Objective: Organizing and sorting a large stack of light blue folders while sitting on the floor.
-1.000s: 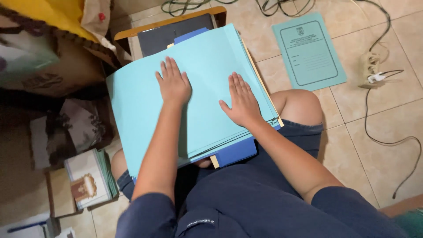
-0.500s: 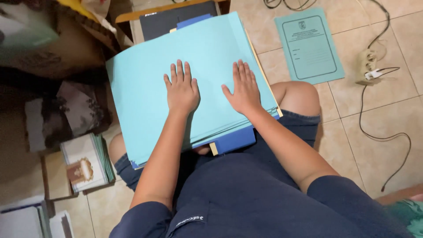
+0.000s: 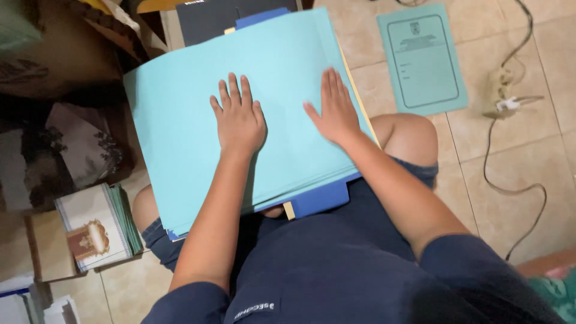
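A thick stack of light blue paper folders [image 3: 180, 114] lies across my lap, over my knees. My left hand [image 3: 238, 116] rests flat on the middle of the top folder, fingers spread. My right hand [image 3: 333, 107] lies flat near the stack's right edge, fingers together and pointing away from me. A darker blue folder [image 3: 321, 197] and a cream sheet stick out from under the stack's near edge. Neither hand grips anything.
A single teal folder [image 3: 422, 58] lies on the tiled floor at the upper right, beside a power strip with a trailing cable [image 3: 510, 108]. A small stack of booklets [image 3: 96, 228] sits on the floor at left, with cardboard boxes [image 3: 54, 54] behind it.
Both hands have slid slightly toward me and to the right across the top folder. The camera has tilted, so the stack sits lower in view.
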